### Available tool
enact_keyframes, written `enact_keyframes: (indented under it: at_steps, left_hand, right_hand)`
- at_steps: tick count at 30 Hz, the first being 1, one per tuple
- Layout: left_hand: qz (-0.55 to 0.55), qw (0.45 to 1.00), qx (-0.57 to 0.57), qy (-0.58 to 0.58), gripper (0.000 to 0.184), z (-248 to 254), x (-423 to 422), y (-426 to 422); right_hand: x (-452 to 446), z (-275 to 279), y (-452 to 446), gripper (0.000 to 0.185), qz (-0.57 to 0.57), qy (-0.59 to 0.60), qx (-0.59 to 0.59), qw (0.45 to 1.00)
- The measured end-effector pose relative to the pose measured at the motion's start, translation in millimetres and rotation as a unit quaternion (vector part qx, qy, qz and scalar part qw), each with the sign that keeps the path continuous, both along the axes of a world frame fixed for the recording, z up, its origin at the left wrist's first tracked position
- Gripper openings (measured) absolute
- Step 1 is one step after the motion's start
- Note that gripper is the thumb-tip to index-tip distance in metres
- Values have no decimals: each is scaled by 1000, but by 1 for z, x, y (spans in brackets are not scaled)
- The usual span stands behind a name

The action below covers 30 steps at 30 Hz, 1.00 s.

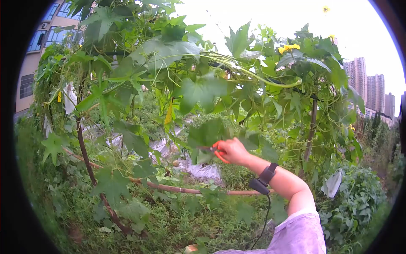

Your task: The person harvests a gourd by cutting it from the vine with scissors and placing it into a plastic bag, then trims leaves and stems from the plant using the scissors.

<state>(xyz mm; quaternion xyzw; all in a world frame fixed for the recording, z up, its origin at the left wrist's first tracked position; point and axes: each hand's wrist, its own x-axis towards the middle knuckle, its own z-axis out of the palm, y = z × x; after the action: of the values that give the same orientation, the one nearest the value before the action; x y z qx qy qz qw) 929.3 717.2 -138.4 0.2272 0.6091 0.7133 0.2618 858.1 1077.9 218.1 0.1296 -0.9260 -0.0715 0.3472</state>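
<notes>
My right hand (231,151) reaches forward from the lower right and is closed around the orange handles of a pair of scissors (220,153). The dark tip of the scissors points left, against a large green leaf (207,134) that is partly blurred. Around the hand hang more leaves and thin stems of a climbing vine (198,91). A dark band with a small device (263,180) and a cable sits on my right wrist. My left hand does not show.
A bamboo pole (182,189) crosses below the hand. Dark upright sticks stand at the left (86,156) and right (312,127). Pale plastic sheeting (201,170) lies behind among low plants. Yellow flowers (289,48) grow at the upper right. Buildings (356,80) rise beyond.
</notes>
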Motion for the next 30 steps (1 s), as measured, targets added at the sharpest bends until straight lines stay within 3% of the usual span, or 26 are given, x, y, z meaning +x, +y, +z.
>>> enact_keyframes:
  at_steps: [1, 3, 4, 6, 10, 14, 16, 20, 24, 28, 30]
  left_hand:
    - [-3, 1000, 1, -2, 17, 9, 2, 2]
    - [-26, 1000, -10, 6, 17, 23, 6, 0]
    - [-28, 1000, -12, 7, 17, 20, 4, -1]
    - [-49, 999, -3, -20, 16, 11, -2, 2]
    - [-53, 998, -24, 24, 16, 30, -4, 4]
    - [-66, 992, -77, 81, 17, 23, -9, 15]
    - [-65, 973, -52, 215, 18, 14, -11, 20]
    - [-98, 981, -87, 142, 18, 41, -3, 16]
    - [-91, 989, -79, 83, 18, 20, -2, 12]
    - [-58, 996, -39, 59, 19, 18, 4, 12]
    - [-49, 994, -56, 75, 19, 18, 3, 9]
  right_hand:
    - [2, -12, 8, 10, -3, -2, 1, 1000]
    - [8, -32, 22, 13, -151, -118, 24, 981]
    - [10, -28, 23, 13, -153, -117, 21, 981]
    - [16, -2, 21, 18, -199, -39, -94, 975]
    - [49, 77, -9, 16, 46, 195, -234, 951]
    - [76, 152, -42, 21, -18, 384, -210, 899]
    - [59, 173, -30, 23, -43, 408, -176, 895]
    - [11, 185, -5, 25, -109, 471, -62, 873]
    - [7, 182, 4, 26, -115, 462, -84, 875]
    - [24, 153, -9, 26, -7, 469, -101, 877]
    - [41, 157, -21, 23, 22, 462, -179, 868]
